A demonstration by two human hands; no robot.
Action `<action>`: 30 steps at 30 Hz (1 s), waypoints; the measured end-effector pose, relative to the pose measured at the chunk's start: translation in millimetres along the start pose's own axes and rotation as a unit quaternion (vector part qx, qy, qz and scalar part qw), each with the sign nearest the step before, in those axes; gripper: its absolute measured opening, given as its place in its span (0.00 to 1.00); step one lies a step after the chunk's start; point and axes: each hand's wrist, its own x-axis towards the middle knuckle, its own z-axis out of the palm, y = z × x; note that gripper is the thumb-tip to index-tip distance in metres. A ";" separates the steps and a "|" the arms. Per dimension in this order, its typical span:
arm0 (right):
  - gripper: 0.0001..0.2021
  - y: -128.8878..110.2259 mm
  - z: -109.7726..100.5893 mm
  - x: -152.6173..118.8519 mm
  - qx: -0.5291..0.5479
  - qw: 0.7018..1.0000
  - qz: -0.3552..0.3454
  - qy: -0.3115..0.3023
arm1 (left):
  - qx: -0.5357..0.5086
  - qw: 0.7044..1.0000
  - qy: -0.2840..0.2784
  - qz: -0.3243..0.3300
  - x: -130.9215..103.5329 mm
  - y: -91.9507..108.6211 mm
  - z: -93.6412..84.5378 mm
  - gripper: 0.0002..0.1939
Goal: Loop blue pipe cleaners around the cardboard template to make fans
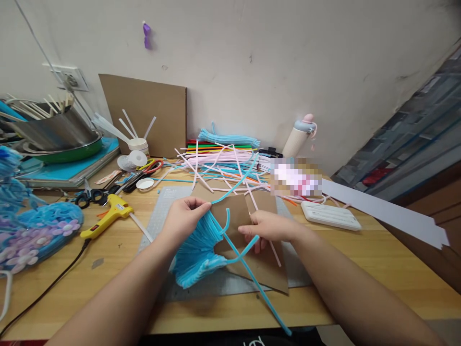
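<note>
My left hand (189, 214) pinches the upper edge of a fan-shaped piece made of light blue pipe cleaners (201, 250) set in close rows. Several loose blue ends stick out of it; a long one (262, 290) crosses down to the table's front edge. My right hand (268, 226) hovers to the right of the piece, fingers half curled and apart, nothing visibly held. One bent blue end reaches up in front of its fingers. Below both hands lie brown cardboard (234, 211) and a grey cutting mat (165, 204).
Loose pipe cleaners (223, 158) in several colours pile up behind the cardboard. To the left are a yellow glue gun (110, 216), scissors (90, 194) and a blue flowered piece (39, 235). A white case (330, 215) and a bottle (298, 137) stand to the right.
</note>
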 end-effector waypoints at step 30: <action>0.13 -0.4 34.9 12.3 0.352 0.922 -0.109 -0.118 | -0.062 0.996 0.061 0.016 7.2 -5.4 -6.0 0.17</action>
